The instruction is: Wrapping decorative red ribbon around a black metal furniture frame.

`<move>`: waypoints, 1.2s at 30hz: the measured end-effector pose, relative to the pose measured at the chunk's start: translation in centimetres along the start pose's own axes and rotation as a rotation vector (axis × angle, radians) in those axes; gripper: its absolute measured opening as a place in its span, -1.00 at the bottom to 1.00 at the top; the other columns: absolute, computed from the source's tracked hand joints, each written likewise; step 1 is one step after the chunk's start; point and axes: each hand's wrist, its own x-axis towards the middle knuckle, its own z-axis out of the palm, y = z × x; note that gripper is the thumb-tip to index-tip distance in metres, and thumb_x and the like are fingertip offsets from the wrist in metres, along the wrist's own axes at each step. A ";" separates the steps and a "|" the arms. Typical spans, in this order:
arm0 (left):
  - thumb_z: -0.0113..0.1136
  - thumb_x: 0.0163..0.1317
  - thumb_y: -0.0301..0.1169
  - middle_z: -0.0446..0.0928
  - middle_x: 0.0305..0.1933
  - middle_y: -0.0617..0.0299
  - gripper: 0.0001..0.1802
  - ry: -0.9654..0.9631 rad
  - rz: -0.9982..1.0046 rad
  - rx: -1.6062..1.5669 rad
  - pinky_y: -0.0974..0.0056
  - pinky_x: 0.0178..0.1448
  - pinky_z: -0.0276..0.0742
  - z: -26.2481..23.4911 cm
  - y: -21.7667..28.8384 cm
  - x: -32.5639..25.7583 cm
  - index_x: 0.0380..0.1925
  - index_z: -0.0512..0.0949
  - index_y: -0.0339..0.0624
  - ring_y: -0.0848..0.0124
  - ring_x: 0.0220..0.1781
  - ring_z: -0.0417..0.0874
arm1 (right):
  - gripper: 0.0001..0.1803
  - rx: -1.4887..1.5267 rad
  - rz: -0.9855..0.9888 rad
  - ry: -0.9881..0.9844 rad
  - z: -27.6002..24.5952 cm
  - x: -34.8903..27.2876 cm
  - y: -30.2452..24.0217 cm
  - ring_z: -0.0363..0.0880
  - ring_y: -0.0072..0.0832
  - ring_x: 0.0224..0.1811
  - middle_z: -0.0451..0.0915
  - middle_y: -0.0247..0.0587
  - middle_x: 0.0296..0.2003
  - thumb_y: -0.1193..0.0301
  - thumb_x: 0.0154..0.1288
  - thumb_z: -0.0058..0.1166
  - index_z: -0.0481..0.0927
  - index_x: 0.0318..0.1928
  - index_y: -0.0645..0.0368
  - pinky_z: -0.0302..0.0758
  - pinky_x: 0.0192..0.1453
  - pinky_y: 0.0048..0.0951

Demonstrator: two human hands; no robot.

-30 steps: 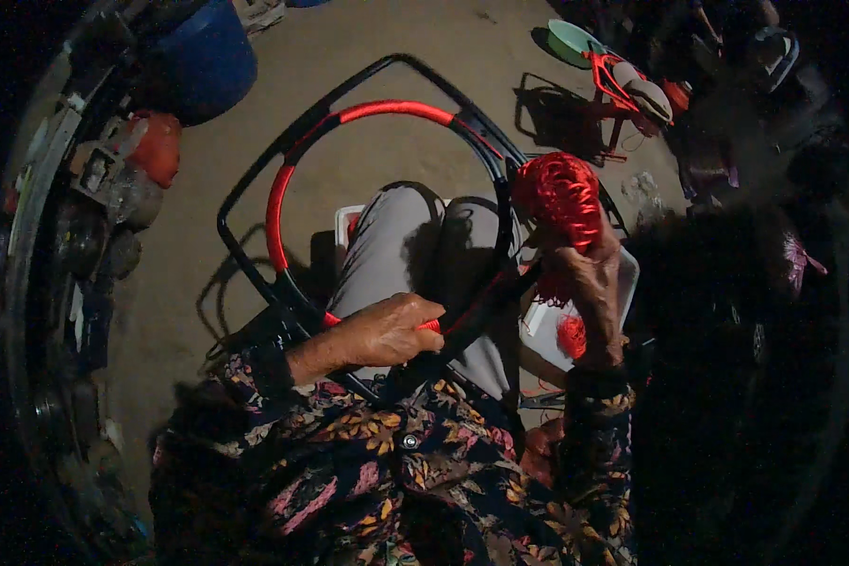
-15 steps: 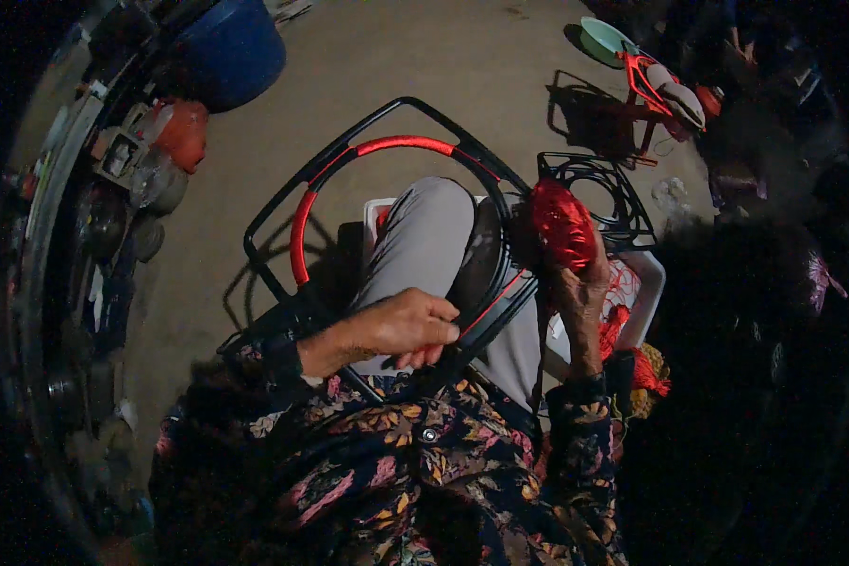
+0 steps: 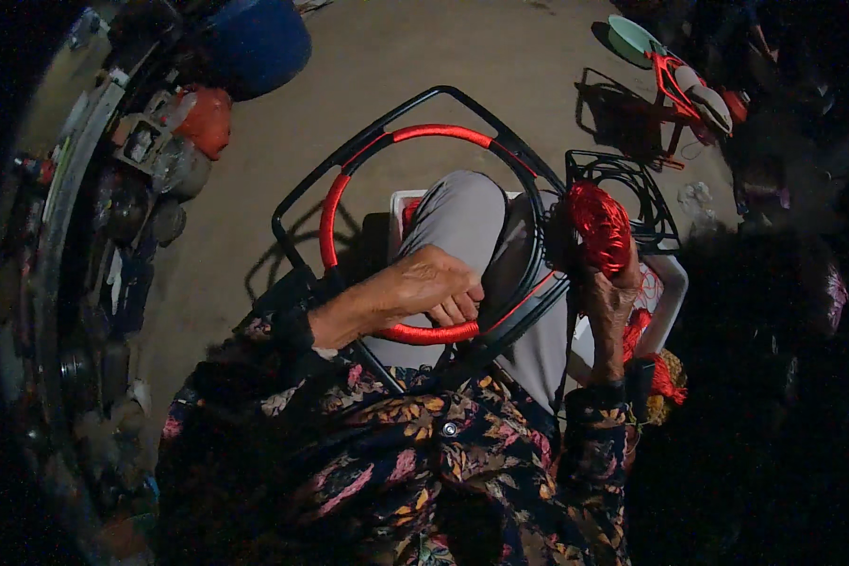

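Both hands work closer now: the left hand [image 3: 434,288] has slid along the red-wrapped ring [image 3: 349,189], grip clamped on it over the lap, while the right hand [image 3: 608,297] clutches the red cord ball [image 3: 599,224].

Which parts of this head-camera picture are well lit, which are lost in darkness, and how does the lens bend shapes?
Head view: light falls on the bare ground, left hand and red-wrapped ring, casting hard shadows; the right side and corners are black; the fisheye curves the cluttered left edge.
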 end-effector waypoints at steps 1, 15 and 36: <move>-0.02 0.35 -0.20 0.55 -0.33 0.04 -0.55 0.000 -0.001 0.001 0.46 -0.35 0.52 -0.2 -0.2 -0.2 -0.20 0.48 -0.52 0.50 -0.40 0.56 | -0.49 0.001 0.000 0.001 -0.2 0.0 0.8 0.58 -0.48 -0.10 0.55 -0.20 -0.04 0.55 0.20 0.12 0.36 0.18 0.19 0.55 -0.01 -0.44; 0.02 0.18 -0.39 0.50 -0.66 0.20 -0.76 -0.070 -0.074 0.441 0.42 -0.63 0.40 -1.6 -1.8 -2.7 -0.38 0.60 -0.35 0.53 -0.68 0.48 | -0.37 0.113 -0.006 0.069 -0.5 0.0 1.8 0.54 -0.40 -0.01 0.56 -0.18 -0.04 0.49 0.02 0.17 0.36 0.18 0.20 0.46 0.08 -0.41; 0.04 0.29 -0.17 0.42 -0.70 0.31 -0.62 -0.122 -0.043 0.499 0.41 -0.67 0.29 -0.8 -2.1 -1.1 -0.52 0.55 -0.26 0.58 -0.74 0.40 | -0.43 -0.112 -0.048 0.109 -1.7 -0.4 1.7 0.55 -0.45 -0.02 0.55 -0.19 -0.01 0.57 0.11 0.14 0.38 0.19 0.16 0.50 0.07 -0.45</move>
